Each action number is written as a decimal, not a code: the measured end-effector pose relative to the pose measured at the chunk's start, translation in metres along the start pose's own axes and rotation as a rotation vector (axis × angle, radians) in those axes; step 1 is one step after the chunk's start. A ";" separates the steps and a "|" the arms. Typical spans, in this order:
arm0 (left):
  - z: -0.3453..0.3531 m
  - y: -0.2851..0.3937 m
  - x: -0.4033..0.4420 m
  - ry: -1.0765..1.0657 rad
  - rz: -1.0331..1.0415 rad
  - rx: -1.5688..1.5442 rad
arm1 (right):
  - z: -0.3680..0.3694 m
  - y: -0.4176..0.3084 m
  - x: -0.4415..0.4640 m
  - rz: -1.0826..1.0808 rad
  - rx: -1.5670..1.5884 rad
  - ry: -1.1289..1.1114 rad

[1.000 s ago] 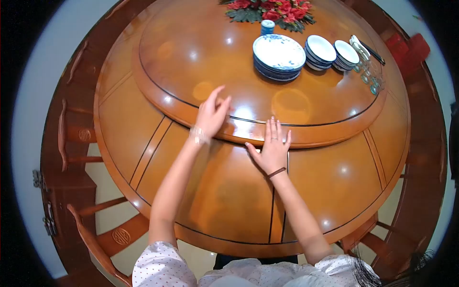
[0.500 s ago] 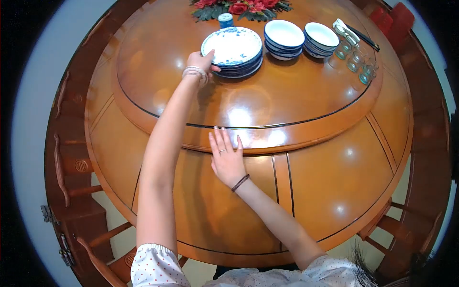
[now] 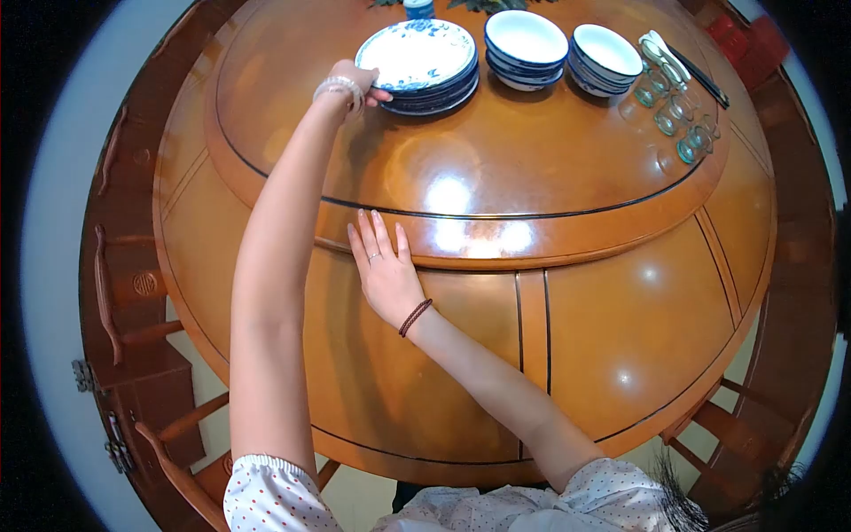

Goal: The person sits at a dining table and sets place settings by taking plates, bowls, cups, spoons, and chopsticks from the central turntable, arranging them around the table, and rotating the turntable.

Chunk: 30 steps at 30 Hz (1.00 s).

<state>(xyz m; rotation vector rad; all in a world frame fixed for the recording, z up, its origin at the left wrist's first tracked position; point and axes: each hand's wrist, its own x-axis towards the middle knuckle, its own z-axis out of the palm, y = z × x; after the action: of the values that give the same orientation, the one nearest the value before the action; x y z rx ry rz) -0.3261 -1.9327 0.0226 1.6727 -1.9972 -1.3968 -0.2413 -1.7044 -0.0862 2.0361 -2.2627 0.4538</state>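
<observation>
A stack of blue-and-white plates (image 3: 417, 58) stands on the raised round wooden turntable (image 3: 523, 191). My left hand (image 3: 356, 80) grips the near left rim of the upper plates, thumb on top and fingers below; how many it holds is hidden. Palm down, my right hand (image 3: 387, 270) rests on the turntable's front edge with its fingers stretched out, holding nothing. Right of the plates stand two stacks of blue-rimmed white bowls, a nearer-to-plates bowl stack (image 3: 526, 44) and a farther bowl stack (image 3: 607, 58).
Small clear glasses (image 3: 691, 142) stand at the turntable's right, near white spoons (image 3: 660, 53) and dark chopsticks (image 3: 700, 75). Behind the plates is a blue container (image 3: 418, 9), with green leaves (image 3: 483, 4) alongside. Wooden chairs (image 3: 142, 284) surround the table.
The view has tilted down, so the dishes sit higher in it and the red flowers are gone. My right hand has slid left along the turntable edge. My left hand keeps its grip.
</observation>
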 end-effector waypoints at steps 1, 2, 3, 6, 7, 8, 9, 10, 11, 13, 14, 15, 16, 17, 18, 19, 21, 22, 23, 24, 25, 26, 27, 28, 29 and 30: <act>0.001 -0.001 0.000 -0.010 0.040 -0.030 | 0.001 0.000 0.000 0.004 -0.003 -0.001; 0.001 -0.003 0.001 -0.005 0.067 -0.049 | 0.003 0.000 0.001 0.003 0.003 -0.002; 0.002 -0.004 0.001 0.003 0.052 -0.061 | 0.005 0.000 0.001 -0.015 0.005 -0.015; -0.006 -0.012 -0.002 -0.059 0.099 -0.169 | 0.006 -0.005 0.001 -0.001 0.015 -0.020; -0.007 -0.015 -0.004 -0.055 0.089 -0.180 | 0.005 -0.005 0.003 -0.012 0.013 -0.031; -0.009 -0.017 -0.007 -0.034 0.159 -0.254 | 0.004 -0.006 0.004 -0.014 0.024 -0.023; -0.009 -0.020 -0.005 -0.011 0.231 -0.327 | 0.001 -0.007 0.004 -0.015 0.033 -0.012; -0.010 -0.021 -0.002 -0.020 0.236 -0.383 | -0.002 -0.007 0.004 -0.018 0.089 -0.010; -0.012 -0.027 -0.004 -0.013 0.234 -0.393 | -0.005 -0.013 0.002 -0.030 0.085 -0.014; -0.013 -0.029 -0.006 0.033 0.313 -0.469 | -0.015 -0.018 0.003 -0.008 0.259 -0.040; -0.020 -0.031 -0.007 0.046 0.307 -0.479 | -0.020 -0.023 0.005 -0.021 0.291 -0.039; -0.019 -0.035 -0.006 0.059 0.353 -0.563 | -0.023 -0.019 0.004 -0.032 0.294 -0.059; -0.018 -0.042 -0.007 0.073 0.393 -0.644 | -0.024 -0.011 0.003 -0.103 0.449 -0.045; -0.020 -0.049 -0.008 0.093 0.437 -0.722 | -0.025 -0.004 -0.001 -0.173 0.607 -0.027; -0.027 -0.058 -0.033 0.117 0.430 -0.765 | -0.025 0.004 -0.008 -0.168 0.799 0.138; -0.031 -0.074 -0.056 0.147 0.476 -0.827 | -0.036 0.011 -0.021 -0.011 0.882 0.159; -0.046 -0.110 -0.116 0.177 0.518 -0.852 | -0.060 0.022 -0.040 0.376 1.263 0.162; -0.050 -0.127 -0.154 0.183 0.509 -0.821 | -0.075 0.027 -0.049 0.523 1.493 0.145; -0.046 -0.143 -0.189 0.235 0.432 -0.851 | -0.090 0.038 -0.056 0.518 1.496 0.024; -0.041 -0.161 -0.222 0.277 0.319 -0.788 | -0.092 0.045 -0.066 0.461 1.492 -0.036; -0.030 -0.173 -0.249 0.319 0.225 -0.820 | -0.095 0.050 -0.076 0.406 1.486 -0.101; -0.023 -0.192 -0.275 0.290 0.168 -0.780 | -0.096 0.048 -0.087 0.382 1.465 -0.169; -0.014 -0.209 -0.297 0.276 0.128 -0.805 | -0.099 0.045 -0.097 0.354 1.444 -0.240; -0.004 -0.223 -0.319 0.283 0.009 -0.848 | -0.103 0.041 -0.105 0.362 1.316 -0.366; 0.005 -0.236 -0.338 0.284 -0.027 -0.796 | -0.104 0.032 -0.113 0.384 1.222 -0.441; 0.012 -0.243 -0.354 0.291 -0.089 -0.794 | -0.100 0.025 -0.125 0.385 1.180 -0.478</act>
<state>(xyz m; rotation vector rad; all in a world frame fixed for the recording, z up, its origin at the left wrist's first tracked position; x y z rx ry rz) -0.0476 -1.6083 -0.0191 1.4658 -1.0081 -1.5662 -0.2652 -1.5563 -0.0249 2.1943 -3.1125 1.8861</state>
